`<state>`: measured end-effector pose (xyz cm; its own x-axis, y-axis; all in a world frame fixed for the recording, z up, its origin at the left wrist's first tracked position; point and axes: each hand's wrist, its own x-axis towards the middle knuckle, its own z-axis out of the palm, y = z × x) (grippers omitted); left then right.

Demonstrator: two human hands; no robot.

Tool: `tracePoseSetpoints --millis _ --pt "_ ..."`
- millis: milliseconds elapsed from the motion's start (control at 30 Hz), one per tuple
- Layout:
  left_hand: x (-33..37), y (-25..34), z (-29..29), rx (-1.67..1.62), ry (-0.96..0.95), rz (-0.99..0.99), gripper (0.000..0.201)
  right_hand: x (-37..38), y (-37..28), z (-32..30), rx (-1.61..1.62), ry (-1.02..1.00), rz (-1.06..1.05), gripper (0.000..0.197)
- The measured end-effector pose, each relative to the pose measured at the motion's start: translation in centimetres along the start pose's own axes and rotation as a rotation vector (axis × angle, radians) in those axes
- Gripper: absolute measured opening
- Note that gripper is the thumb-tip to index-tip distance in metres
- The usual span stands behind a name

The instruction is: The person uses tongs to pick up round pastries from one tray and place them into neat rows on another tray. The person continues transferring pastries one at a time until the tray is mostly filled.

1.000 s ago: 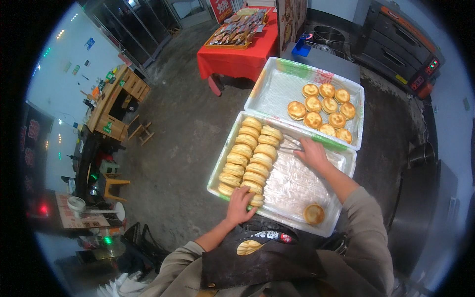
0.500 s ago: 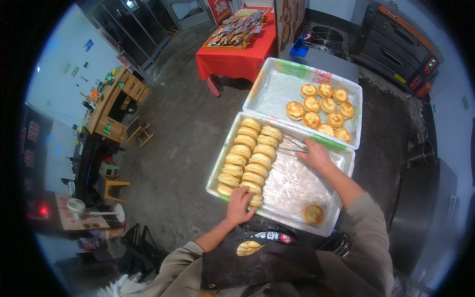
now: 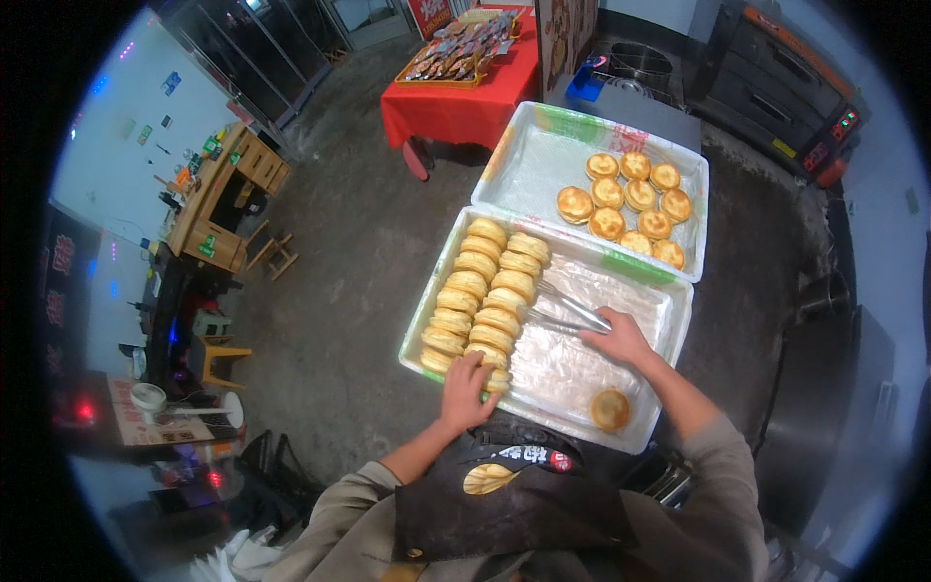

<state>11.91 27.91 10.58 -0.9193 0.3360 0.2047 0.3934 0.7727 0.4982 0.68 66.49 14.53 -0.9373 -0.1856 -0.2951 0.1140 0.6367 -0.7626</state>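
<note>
Metal tongs (image 3: 574,308) are in my right hand (image 3: 623,339), its fingers closed round their handle end. Their two arms are spread, and the tips are at the right side of a row of round flaky pastries (image 3: 501,320). My left hand (image 3: 466,390) curls over the near end of that row, fingers and thumb on the nearest pastries, which it partly hides. A second row of pastries (image 3: 451,318) stands on edge along the left wall. Both rows are in a white foam box (image 3: 669,364) lined with clear film. One browned pastry (image 3: 610,410) lies flat in its near right corner.
Behind, a second foam box (image 3: 524,175) holds several browned pastries (image 3: 638,195) lying flat. A red-covered table (image 3: 446,112) with packets stands farther back. A deck oven (image 3: 776,87) is at the far right, and a wooden desk (image 3: 218,199) with a stool is at the left.
My right hand and the tongs have moved toward me. The tongs' arms now show spread apart beside the row. My left hand stays on the row's near end.
</note>
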Motion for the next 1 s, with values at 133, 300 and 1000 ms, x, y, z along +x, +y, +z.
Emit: tracePoseSetpoints --millis 133,300,1000 --pt "0.0 0.2 -0.2 0.006 -0.010 -0.004 0.064 0.7 -0.2 0.3 0.019 0.039 -0.017 0.058" --pt "0.0 0.1 -0.2 0.003 -0.003 -0.006 0.063 1.0 0.1 0.1 -0.037 0.057 -0.001 0.062" --pt "0.1 -0.2 -0.2 -0.015 0.023 0.024 0.062 5.4 1.5 -1.7 -0.118 0.016 -0.081 0.044"
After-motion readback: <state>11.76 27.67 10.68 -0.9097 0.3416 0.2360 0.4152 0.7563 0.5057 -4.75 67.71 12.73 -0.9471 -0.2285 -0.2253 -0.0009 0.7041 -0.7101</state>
